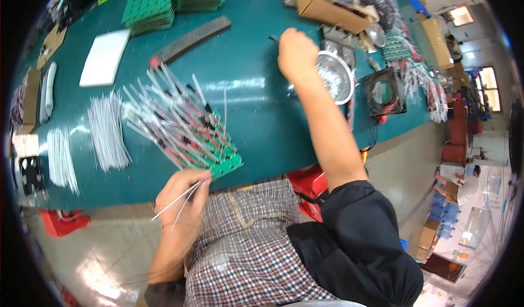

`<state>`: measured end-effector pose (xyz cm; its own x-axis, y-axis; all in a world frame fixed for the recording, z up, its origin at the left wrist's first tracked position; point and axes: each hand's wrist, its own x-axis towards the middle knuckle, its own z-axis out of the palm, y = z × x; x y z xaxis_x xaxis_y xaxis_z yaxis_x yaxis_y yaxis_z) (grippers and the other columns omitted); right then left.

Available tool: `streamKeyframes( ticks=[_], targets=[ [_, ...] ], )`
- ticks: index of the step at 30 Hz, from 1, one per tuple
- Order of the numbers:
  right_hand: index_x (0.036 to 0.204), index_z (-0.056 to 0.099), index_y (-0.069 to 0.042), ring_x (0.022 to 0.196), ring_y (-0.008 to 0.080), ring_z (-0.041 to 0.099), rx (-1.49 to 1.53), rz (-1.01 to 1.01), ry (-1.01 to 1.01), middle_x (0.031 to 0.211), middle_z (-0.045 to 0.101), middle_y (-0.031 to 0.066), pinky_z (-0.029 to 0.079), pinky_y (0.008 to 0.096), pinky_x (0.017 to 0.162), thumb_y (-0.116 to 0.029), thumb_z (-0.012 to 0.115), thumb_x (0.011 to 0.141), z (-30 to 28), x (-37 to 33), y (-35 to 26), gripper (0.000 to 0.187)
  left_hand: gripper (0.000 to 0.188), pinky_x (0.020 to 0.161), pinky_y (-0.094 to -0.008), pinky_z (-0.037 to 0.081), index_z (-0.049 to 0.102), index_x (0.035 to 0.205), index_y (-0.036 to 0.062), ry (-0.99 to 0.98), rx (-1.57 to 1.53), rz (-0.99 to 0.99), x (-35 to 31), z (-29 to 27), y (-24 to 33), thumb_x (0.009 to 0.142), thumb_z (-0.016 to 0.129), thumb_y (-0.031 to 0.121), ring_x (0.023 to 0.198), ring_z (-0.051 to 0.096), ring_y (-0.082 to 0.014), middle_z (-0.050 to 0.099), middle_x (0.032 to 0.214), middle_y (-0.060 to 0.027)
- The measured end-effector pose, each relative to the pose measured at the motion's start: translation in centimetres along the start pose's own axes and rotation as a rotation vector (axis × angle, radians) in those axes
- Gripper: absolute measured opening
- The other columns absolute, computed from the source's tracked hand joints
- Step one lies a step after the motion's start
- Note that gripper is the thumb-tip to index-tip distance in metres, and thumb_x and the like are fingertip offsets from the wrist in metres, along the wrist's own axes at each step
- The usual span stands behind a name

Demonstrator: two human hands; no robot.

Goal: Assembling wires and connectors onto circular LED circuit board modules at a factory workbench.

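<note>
My left hand (184, 195) is closed at the table's near edge, pinching a few thin white strands (177, 200) that stick out below the thumb. Just beyond its fingertips lies a green circuit board (226, 165) with red and black parts. A fan of translucent white tubes or wires (169, 108) spreads from the board toward the far left. My right hand (298, 53) is closed and held farther out, left of a round white-rimmed bowl (350, 83) with shiny contents. A small dark tip pokes out at its left side; what it belongs to is hidden.
Two bundles of white strands (109, 132) lie at left on the green table (262, 138). Behind are a white pad (105, 58), a dark bar (194, 40) and stacked green boards (148, 7). At right stand a black fan (385, 91) and a cardboard box (330, 9).
</note>
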<state>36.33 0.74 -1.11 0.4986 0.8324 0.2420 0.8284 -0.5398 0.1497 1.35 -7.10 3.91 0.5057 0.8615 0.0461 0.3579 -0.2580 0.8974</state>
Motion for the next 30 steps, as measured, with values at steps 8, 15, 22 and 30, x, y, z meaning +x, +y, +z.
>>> streamKeyframes(
  ticks=[8, 15, 22, 30],
  targets=[
    [0.093, 0.069, 0.004, 0.074, 0.0293, 0.07, 0.615, -0.169, -0.08, 0.09, 0.069, 0.0213, 0.056, 0.0402, 0.069, -0.011, 0.064, 0.08, -5.6, -6.3, 0.5, 0.02, 0.017, 0.065, -0.0319, 0.053, 0.069, 0.093, 0.0061, 0.019, 0.108, 0.124, 1.2, 2.6, -0.5, 0.079, 0.076, -0.002, 0.075, 0.067, -0.0241, 0.068, 0.086, -0.0093],
    [0.102, 0.06, 0.003, 0.075, 0.0161, 0.069, 1.594, 0.202, -0.27, 0.093, 0.07, 0.0118, 0.056, 0.0265, 0.066, 0.003, 0.052, 0.096, -4.8, -13.4, 0.3, 0.01, 0.014, 0.057, -0.0261, 0.054, 0.069, 0.089, 0.0063, 0.044, 0.236, 0.183, 1.3, 3.8, -1.3, 0.08, 0.076, -0.002, 0.074, 0.07, -0.0162, 0.071, 0.088, -0.0068],
    [0.105, 0.06, 0.005, 0.081, 0.0193, 0.071, 1.643, 0.281, -0.227, 0.096, 0.069, 0.0148, 0.059, 0.029, 0.073, 0.004, 0.054, 0.095, -3.7, -15.3, 0.0, 0.012, 0.016, 0.058, -0.0282, 0.052, 0.068, 0.089, 0.0051, 0.095, 0.273, 0.271, 1.8, 4.2, -1.8, 0.078, 0.076, -0.003, 0.068, 0.068, -0.0184, 0.07, 0.084, -0.0074],
    [0.105, 0.061, 0.005, 0.081, 0.0169, 0.07, 1.598, 0.275, -0.223, 0.095, 0.07, 0.0137, 0.058, 0.0279, 0.074, 0.001, 0.059, 0.096, -3.7, -15.2, -0.3, 0.01, 0.014, 0.053, -0.027, 0.048, 0.069, 0.089, 0.0061, 0.111, 0.279, 0.205, 1.8, 4.3, -1.7, 0.079, 0.077, 0.0, 0.06, 0.063, -0.0147, 0.07, 0.083, -0.0057]
  ],
)
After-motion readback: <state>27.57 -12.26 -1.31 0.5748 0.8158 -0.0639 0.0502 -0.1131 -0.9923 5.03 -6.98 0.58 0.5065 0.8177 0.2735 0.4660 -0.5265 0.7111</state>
